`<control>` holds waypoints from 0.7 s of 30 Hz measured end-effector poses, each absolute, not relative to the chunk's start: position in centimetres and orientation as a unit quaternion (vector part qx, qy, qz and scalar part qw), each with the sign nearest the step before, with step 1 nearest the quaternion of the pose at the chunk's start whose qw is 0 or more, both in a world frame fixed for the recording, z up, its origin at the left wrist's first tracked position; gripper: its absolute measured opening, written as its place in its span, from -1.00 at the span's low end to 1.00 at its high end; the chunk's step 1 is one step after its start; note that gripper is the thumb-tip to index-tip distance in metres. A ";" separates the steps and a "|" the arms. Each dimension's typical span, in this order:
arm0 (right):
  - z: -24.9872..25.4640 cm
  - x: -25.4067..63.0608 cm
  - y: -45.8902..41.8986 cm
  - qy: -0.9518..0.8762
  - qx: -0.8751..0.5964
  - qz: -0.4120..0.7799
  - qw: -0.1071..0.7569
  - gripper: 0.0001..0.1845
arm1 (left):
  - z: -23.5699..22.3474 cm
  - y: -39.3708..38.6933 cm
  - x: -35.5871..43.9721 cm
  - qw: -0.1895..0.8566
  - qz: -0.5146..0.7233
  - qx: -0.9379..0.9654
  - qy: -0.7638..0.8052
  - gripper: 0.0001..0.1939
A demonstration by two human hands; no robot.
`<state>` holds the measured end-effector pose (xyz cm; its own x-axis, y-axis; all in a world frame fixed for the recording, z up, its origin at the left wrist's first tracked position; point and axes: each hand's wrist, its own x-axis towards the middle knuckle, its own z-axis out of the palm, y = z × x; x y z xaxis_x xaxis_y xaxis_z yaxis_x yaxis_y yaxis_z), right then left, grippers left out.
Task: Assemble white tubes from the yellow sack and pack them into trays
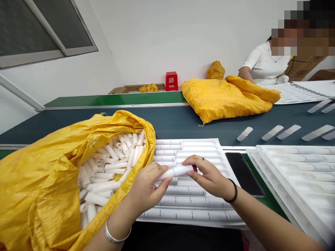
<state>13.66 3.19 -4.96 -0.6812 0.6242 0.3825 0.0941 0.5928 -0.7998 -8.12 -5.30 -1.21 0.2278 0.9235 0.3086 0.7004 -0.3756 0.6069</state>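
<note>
Both my hands pinch a white plastic tube over the tray, one at each end. My left hand, wearing a silver bangle, grips its left end. Thumb and fingers of my right hand close on the right end. A seam shows partway along the tube; whether it is two pieces joined I cannot tell. Beneath lies a white moulded tray, with printed white tubes lying in its grooves, partly hidden by my hands. At the left, an open yellow woven bag holds many loose white tubes.
Stacked trays with tubes stand at right, beside a dark phone-like slab. Several tubes sit on the dark conveyor belt. A second yellow bag lies across it. A person in white sits opposite; a red stool stands behind.
</note>
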 end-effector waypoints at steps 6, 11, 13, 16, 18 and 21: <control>-5.2 13.3 3.0 -0.813 -0.248 0.421 0.318 -0.77 | -1.9 -5.5 -8.0 0.134 0.313 0.777 0.530 -0.79; -4.7 13.2 3.0 -0.796 -0.274 0.449 0.299 -0.75 | -2.7 -5.4 -7.8 0.097 0.299 0.795 0.519 -0.70; -4.3 13.4 3.0 -0.805 -0.273 0.436 0.296 -0.74 | -2.9 -5.4 -7.8 0.097 0.298 0.801 0.510 -0.54; -3.7 13.5 2.6 -0.824 -0.245 0.413 0.301 -0.73 | -3.2 -5.8 -7.4 0.115 0.295 0.800 0.510 -0.33; -3.6 13.3 2.1 -0.841 -0.225 0.402 0.284 -0.72 | -3.5 -6.2 -6.8 0.130 0.293 0.798 0.510 -0.31; -4.2 12.5 2.6 -0.906 -0.176 0.341 0.180 -0.74 | -4.0 -6.4 -6.4 0.148 0.259 0.813 0.500 -0.28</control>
